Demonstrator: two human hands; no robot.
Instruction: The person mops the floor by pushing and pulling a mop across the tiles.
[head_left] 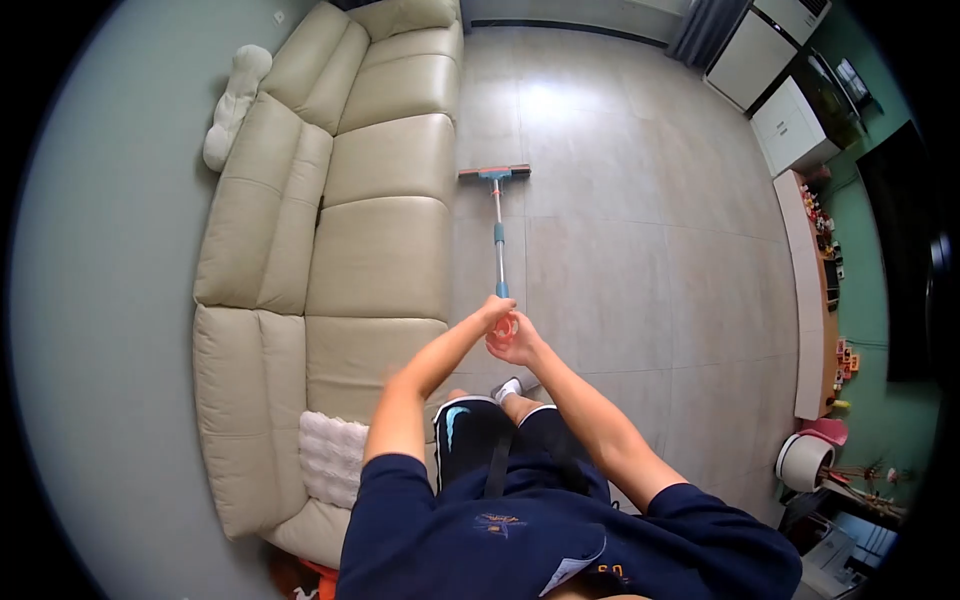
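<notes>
Left hand is clamping round the shaft of a T-headed floor mop; right hand, just below at 5 o'clock, is curling about its red handle end. Mop is stretching away to 12 o'clock, its head lying crosswise on grey tiled floor, just beside the beige sofa, which is running along 10 o'clock. Wall-side television is standing between 2 and 3.

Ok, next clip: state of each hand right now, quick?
Left hand: closed around the shaft of the long-handled floor tool.
Right hand: cupped at its red end; how tightly closed, can't tell.
</notes>
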